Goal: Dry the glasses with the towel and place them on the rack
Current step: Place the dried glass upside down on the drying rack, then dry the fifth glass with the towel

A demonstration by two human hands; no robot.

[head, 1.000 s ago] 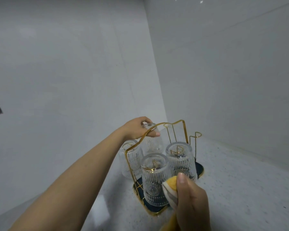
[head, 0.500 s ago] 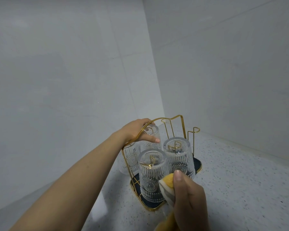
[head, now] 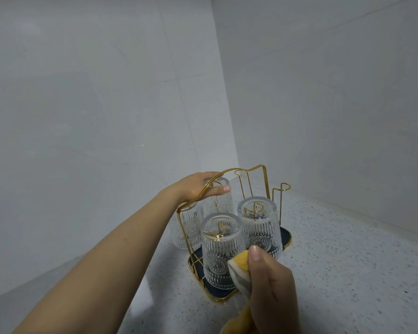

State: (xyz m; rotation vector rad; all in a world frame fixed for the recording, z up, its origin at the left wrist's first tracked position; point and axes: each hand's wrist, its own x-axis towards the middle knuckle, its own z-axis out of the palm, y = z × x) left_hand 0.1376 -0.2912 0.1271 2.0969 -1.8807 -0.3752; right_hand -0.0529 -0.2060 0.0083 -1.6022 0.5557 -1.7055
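Glass, ribbed, inverted [head: 218, 197]: at rear of rack, left hand [head: 196, 186] wrapped round its upper part, thumb across front; appears to be seating over a peg, though peg itself hidden, so can't confirm fully down. Rack [head: 241, 237]: gold wire frame w/ dark blue tray, on speckled desk [head: 348, 273] in wall corner. Other glasses: front one [head: 221, 249] and right one [head: 260, 227], both inverted on pegs; 4th glass [head: 190, 226] at left, just outside wire frame, whether on tray or desk unclear. One bare peg [head: 281, 201] at far right. Towel, yellow/white [head: 239, 271]: bunched in right hand [head: 270, 290], grip closed on it, near front glass. Step, by my read: placing a dried glass. Next: let go once it sits steady, then likely take left glass for drying; needs clearance from gold handle and neighbours.
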